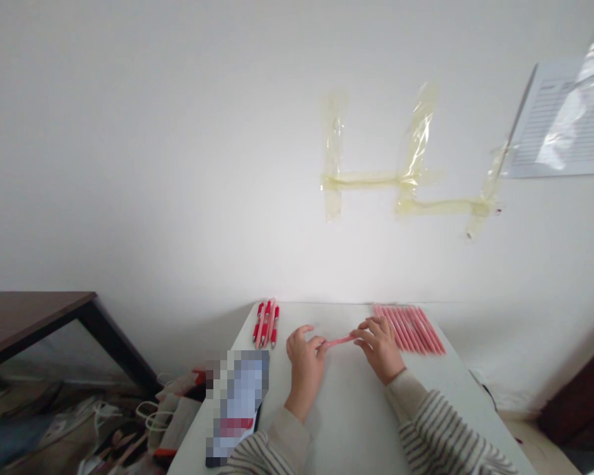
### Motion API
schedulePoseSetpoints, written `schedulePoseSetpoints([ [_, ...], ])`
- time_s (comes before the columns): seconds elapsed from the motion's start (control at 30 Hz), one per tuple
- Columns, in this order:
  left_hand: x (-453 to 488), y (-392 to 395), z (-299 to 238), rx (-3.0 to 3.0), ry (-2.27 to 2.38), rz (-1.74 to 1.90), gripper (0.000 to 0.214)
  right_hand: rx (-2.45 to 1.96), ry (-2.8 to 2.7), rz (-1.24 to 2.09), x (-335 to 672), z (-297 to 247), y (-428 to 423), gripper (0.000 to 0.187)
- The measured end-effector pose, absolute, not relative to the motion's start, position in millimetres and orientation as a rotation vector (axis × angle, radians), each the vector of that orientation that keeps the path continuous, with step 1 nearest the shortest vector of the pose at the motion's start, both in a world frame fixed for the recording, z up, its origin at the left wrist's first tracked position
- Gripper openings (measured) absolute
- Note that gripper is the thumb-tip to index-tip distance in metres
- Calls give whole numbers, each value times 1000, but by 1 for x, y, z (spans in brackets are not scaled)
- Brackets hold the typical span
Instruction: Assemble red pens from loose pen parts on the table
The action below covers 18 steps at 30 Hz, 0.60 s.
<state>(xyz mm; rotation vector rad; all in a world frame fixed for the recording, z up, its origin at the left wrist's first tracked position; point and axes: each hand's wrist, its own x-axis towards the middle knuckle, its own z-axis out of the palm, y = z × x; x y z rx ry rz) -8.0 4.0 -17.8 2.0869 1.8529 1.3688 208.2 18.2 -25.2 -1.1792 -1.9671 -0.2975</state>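
Over open counter [351, 422], the left hand [307, 359] and right hand [380, 348] pinch one pink stick [339, 341], its ends hidden; the counter's near edge is cut off.

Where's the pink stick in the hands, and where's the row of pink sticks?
Held pink stick [340, 341]: head view, its bare middle.
Row of pink sticks [414, 330]: head view, middle of the row.

Thin pink stick [340, 341], matching row of thin pink sticks [416, 332]; slender grey-tipped red pens [274, 335]; cream fabric sleeves [445, 429] with dark stripes; flat white desk [351, 409]
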Motion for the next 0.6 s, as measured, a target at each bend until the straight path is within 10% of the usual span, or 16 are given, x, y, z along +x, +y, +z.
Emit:
schedulePoseSetpoints([
  [0.6,-6,1,-13,2054,1843,1386,5,-1262,-1985,-230,203,-19,12,22],
])
